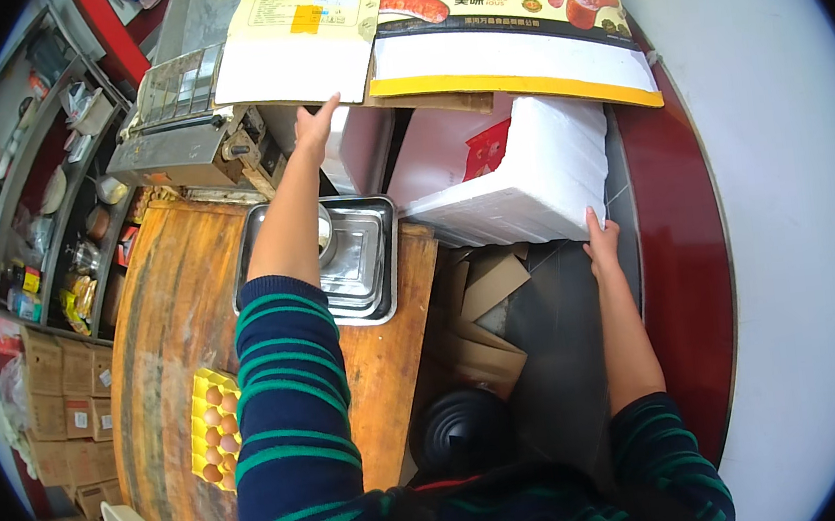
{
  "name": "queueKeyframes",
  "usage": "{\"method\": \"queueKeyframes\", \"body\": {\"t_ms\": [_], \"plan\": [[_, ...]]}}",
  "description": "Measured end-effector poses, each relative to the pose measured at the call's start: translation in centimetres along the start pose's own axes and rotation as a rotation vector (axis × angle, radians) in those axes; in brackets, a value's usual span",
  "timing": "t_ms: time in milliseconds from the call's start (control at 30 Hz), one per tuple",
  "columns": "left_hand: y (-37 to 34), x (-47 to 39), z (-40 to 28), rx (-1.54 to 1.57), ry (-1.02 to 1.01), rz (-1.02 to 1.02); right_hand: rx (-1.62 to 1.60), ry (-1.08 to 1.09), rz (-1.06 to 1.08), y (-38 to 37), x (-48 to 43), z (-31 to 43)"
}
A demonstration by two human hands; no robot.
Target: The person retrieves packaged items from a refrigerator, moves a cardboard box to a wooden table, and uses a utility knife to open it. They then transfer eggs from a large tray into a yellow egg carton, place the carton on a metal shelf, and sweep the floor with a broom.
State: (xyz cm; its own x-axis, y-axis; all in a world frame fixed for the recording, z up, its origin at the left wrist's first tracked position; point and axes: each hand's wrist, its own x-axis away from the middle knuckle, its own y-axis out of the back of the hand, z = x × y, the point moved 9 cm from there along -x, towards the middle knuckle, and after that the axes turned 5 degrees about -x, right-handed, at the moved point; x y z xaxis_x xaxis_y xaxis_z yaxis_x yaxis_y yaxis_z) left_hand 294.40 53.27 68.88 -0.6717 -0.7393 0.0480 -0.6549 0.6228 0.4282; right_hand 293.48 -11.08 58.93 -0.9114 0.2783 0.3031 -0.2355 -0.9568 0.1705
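A flattened sausage carton (510, 48) of printed cardboard lies across the top of a white styrofoam box (551, 165). My left hand (316, 128) reaches up to the lower edge of the carton's left panel, with thumb and forefinger spread at that edge; how firmly it holds is unclear. My right hand (601, 241) is at the lower right corner of the styrofoam box, its fingertips against the corner. A red printed piece (487, 150) shows inside or on the box. Another pale box (361, 145) stands left of it, beneath the carton.
A wooden table (165, 300) on the left bears stacked metal trays (390, 293) and a yellow egg tray (199, 440). Behind it stands a metal machine (174, 159). Cardboard pieces (495, 287) and a round black object (462, 431) are below. A red-based wall (679, 235) runs along the right.
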Motion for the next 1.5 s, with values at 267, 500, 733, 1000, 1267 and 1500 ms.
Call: {"method": "queueKeyframes", "body": {"t_ms": [267, 500, 733, 1000, 1267, 1500], "plan": [[0.0, 0.6, -8.0, 1.076, 0.184, 0.185, -0.131, -0.072, 0.172, -2.1, 2.4, 0.6], [9.9, 5.3, -21.3, 1.053, -0.147, 0.239, -0.002, 0.265, 0.247, -12.5, 7.4, 4.8], [13.7, 10.8, -27.9, 0.997, -0.323, 0.355, 0.047, 0.600, 0.271, -25.0, 9.6, 11.6], [12.5, 17.7, -31.7, 0.688, -0.601, 0.318, 0.109, 0.349, 0.479, -27.4, 6.4, 14.5], [11.1, 25.0, -33.7, 0.250, -0.874, 0.097, 0.340, 0.928, 0.126, -29.3, 4.9, 14.0], [5.2, 31.0, -35.4, 0.313, -1.207, 0.073, -0.060, 0.674, 0.370, -28.3, 4.3, 12.6]]}}
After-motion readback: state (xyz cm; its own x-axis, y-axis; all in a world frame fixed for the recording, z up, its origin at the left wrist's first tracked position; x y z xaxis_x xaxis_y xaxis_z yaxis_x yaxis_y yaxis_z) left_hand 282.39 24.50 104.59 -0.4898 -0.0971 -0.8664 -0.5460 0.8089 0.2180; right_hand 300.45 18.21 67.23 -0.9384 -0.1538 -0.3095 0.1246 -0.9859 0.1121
